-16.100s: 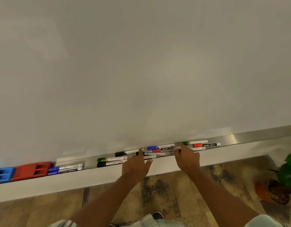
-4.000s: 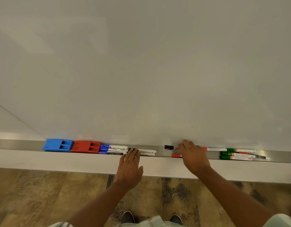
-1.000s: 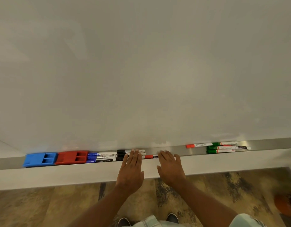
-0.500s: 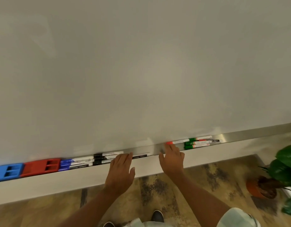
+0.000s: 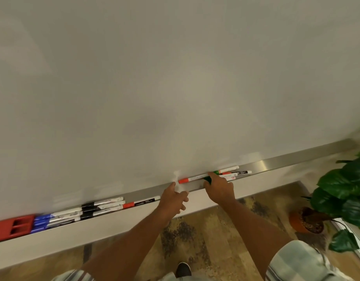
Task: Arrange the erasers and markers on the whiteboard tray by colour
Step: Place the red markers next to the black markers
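Note:
On the metal whiteboard tray (image 5: pixel 276 162) a red eraser (image 5: pixel 11 228) lies at the far left, then blue markers (image 5: pixel 53 219), black markers (image 5: pixel 103 206) and one red marker (image 5: pixel 141 202). Another red marker (image 5: pixel 192 178) lies further right, beside a cluster of green and red markers (image 5: pixel 231 173). My right hand (image 5: pixel 218 188) rests its fingertips on that red marker's right end, covering part of a green one. My left hand (image 5: pixel 173 197) reaches toward the red cap, index finger extended and blurred; whether it touches the cap is unclear.
The whiteboard (image 5: pixel 175 78) fills the upper view. A potted plant (image 5: pixel 337 193) in an orange pot stands on the patterned floor at the right. My shoe (image 5: pixel 183 269) shows at the bottom.
The view swung right, so the blue eraser left the frame. Both hands moved right along the tray to the red marker beside the green group.

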### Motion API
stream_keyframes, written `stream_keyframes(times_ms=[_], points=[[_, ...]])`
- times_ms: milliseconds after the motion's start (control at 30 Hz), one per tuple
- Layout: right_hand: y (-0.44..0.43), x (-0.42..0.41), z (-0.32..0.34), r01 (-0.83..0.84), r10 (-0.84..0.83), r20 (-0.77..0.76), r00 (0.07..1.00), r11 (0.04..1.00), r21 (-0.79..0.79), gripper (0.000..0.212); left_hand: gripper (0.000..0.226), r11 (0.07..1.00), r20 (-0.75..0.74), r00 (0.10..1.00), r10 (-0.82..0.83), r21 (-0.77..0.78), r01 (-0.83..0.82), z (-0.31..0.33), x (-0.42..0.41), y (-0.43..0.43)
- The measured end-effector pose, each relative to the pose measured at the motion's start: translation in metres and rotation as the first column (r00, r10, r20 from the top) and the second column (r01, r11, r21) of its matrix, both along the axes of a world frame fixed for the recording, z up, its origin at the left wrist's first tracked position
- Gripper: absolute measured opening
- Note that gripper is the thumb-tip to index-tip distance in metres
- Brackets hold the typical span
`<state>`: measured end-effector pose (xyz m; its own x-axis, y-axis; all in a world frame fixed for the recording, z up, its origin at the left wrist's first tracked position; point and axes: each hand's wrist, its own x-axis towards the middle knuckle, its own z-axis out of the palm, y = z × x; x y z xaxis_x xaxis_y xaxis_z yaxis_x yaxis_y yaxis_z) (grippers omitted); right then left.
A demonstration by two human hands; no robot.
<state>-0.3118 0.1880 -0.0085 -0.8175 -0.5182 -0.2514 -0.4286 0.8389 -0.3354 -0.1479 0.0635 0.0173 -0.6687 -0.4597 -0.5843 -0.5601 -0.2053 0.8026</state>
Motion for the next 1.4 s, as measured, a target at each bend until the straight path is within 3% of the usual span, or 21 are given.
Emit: stream_keyframes(times_ms=[333, 500, 700, 867, 1100, 1400], points=[[0.015, -0.020, -0.016, -0.123, 0.124, -0.137, 0.983, 0.992, 0.016, 0.037, 0.069, 0.999, 0.071, 0.997, 0.037, 0.001, -0.037, -0.012, -0.029, 0.017], [0.008, -0.024, -0.020, -0.087, 0.080, -0.067, 0.994, 0.991, -0.102, 0.020, 0.057, 0.996, 0.051, 0.995, 0.084, 0.024, -0.085, -0.008, -0.040, 0.023], [0.006, -0.019, -0.024, 0.024, -0.007, 0.058, 0.998, 0.952, -0.305, 0.019, 0.040, 0.986, -0.023, 0.987, 0.157, 0.059, -0.155, 0.006, -0.034, 0.024], [-0.008, 0.012, -0.027, 0.033, 0.010, 0.096, 0.995, 0.898, -0.438, 0.026, 0.052, 0.983, -0.021, 0.984, 0.178, -0.042, -0.179, 0.007, -0.003, 0.009], [-0.050, 0.074, -0.032, 0.012, 0.120, 0.253, 0.960, 0.885, -0.466, 0.036, 0.038, 0.944, 0.016, 0.970, 0.244, -0.232, -0.234, 0.004, 0.061, -0.029], [-0.076, 0.107, -0.040, 0.002, 0.136, 0.332, 0.933, 0.923, -0.384, 0.020, 0.051, 0.920, 0.224, 0.970, 0.097, -0.391, -0.002, -0.006, 0.098, -0.052]])
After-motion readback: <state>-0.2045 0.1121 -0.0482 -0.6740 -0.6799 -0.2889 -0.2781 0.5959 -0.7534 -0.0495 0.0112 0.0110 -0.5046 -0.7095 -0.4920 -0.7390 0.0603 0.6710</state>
